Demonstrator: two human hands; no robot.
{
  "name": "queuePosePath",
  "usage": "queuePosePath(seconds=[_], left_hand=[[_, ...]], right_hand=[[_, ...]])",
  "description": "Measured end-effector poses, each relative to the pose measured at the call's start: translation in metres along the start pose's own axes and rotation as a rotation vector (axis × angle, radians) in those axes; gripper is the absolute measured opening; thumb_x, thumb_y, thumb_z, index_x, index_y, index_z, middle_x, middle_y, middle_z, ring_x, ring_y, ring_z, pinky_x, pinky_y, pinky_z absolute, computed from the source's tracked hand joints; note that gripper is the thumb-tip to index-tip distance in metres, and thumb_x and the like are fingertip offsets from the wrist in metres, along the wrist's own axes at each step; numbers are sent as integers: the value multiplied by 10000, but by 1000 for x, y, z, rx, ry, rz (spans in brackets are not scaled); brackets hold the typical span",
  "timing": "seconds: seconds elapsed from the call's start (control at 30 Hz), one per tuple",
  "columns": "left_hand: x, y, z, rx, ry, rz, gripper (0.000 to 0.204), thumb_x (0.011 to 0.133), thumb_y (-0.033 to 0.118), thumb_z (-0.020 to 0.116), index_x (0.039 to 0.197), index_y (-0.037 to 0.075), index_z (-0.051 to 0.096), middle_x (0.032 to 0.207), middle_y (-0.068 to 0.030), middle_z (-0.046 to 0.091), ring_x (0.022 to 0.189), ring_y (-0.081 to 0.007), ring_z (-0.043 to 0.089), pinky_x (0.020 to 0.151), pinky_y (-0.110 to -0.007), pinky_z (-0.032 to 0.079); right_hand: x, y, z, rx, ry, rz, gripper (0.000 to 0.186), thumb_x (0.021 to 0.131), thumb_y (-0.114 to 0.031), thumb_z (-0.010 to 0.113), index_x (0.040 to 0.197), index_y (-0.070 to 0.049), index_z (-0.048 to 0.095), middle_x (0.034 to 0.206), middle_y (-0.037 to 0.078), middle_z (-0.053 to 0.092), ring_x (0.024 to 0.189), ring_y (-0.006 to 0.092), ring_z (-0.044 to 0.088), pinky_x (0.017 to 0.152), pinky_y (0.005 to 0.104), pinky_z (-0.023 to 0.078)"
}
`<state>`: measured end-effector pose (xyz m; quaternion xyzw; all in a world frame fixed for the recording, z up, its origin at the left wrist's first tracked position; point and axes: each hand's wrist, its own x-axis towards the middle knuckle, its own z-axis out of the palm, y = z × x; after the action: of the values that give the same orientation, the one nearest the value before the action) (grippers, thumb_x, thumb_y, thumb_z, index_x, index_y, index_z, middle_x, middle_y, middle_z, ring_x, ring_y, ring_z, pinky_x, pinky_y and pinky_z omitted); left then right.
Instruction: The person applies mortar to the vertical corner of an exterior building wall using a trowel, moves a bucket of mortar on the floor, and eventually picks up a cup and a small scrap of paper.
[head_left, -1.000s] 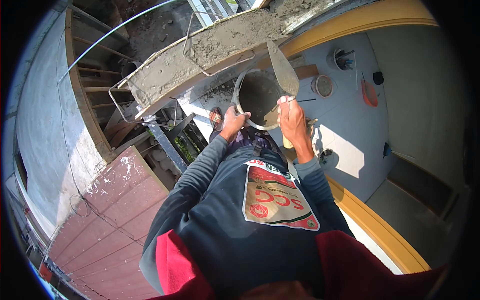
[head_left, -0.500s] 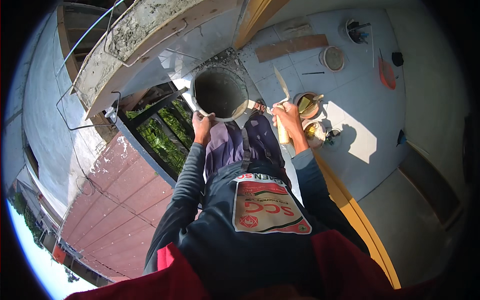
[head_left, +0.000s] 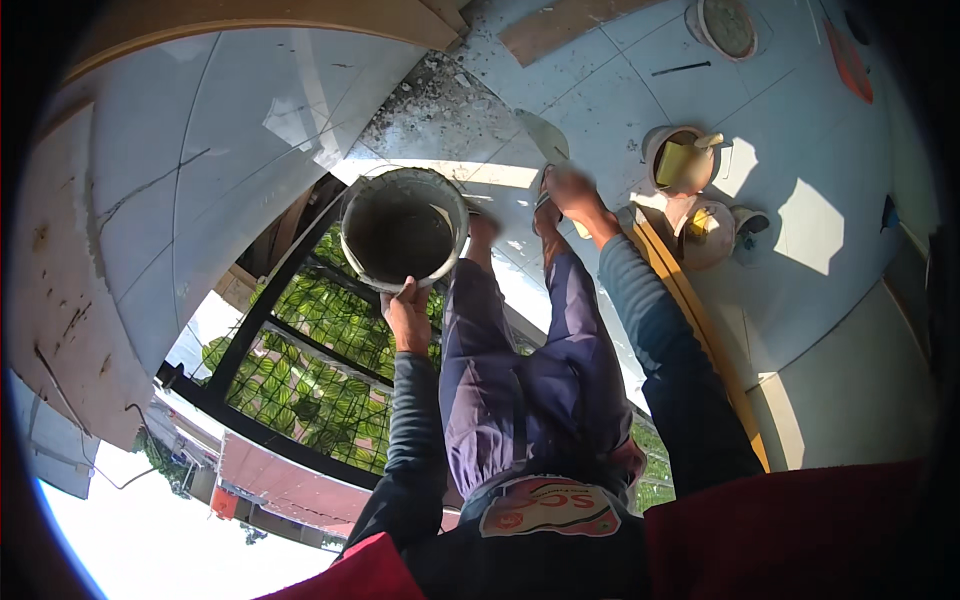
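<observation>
My left hand (head_left: 408, 318) grips the near rim of a grey, dirt-stained bucket (head_left: 392, 182) with its fingers hooked over the edge. The bucket's mouth faces up, and its inside is dark, so the contents are hard to make out. My right hand (head_left: 582, 195), blurred, is closed round the handle of a trowel. The pale trowel blade (head_left: 545, 135) points away from me, over the tiled floor, and a bit of yellow handle shows below the hand. My sandalled foot (head_left: 545, 205) is beside that hand.
A black metal frame with mesh (head_left: 375, 378) lies below the bucket, green leaves behind it. A yellow beam (head_left: 700, 350) runs along my right arm. Two small buckets (head_left: 655, 165) (head_left: 712, 265), a tub of grey mix (head_left: 728, 28), a brown board (head_left: 560, 32) and crumbled debris (head_left: 430, 100) are on the tiles.
My view has shifted, showing more of my legs and the mesh frame. The left hand still holds the bucket. The right hand with the trowel is now lower, near my foot.
</observation>
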<state>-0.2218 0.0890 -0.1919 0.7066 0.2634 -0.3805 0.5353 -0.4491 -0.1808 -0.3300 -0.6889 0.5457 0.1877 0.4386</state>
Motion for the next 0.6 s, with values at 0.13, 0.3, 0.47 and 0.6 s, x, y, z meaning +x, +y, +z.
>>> queuePosePath(seconds=[0.13, 0.3, 0.47, 0.6], left_hand=[[28, -33, 28, -96, -17, 8, 294, 897, -11, 613, 1170, 60, 531, 1074, -73, 628, 976, -236, 661, 869, -407, 571], [78, -74, 27, -145, 92, -44, 299, 904, -13, 598, 1183, 65, 527, 1101, -64, 602, 1044, -226, 619, 948, -447, 517], [117, -101, 30, -240, 124, -39, 289, 950, 2, 540, 1236, 43, 549, 1198, -73, 612, 1123, -223, 600, 999, -409, 497], [127, -100, 25, -241, 184, -57, 291, 962, 3, 526, 1253, 1, 513, 1202, -100, 608, 1119, -227, 603, 987, -376, 513]], right_hand=[[67, -7, 31, -159, -127, 36, 389, 947, -328, 533, 1086, 28, 599, 1022, 267, 675, 992, 432, 647, 855, 499, 515], [174, -12, 80, -201, -35, -122, 320, 924, -245, 562, 1123, 4, 579, 1065, 214, 664, 997, 397, 644, 856, 492, 518], [266, -7, 105, -363, 140, -282, 284, 928, -238, 578, 1134, -42, 587, 1068, 168, 656, 977, 380, 647, 821, 474, 534], [279, 18, 115, -167, 278, -583, 251, 931, -249, 585, 1060, -36, 612, 1008, 180, 666, 916, 379, 655, 834, 471, 523]])
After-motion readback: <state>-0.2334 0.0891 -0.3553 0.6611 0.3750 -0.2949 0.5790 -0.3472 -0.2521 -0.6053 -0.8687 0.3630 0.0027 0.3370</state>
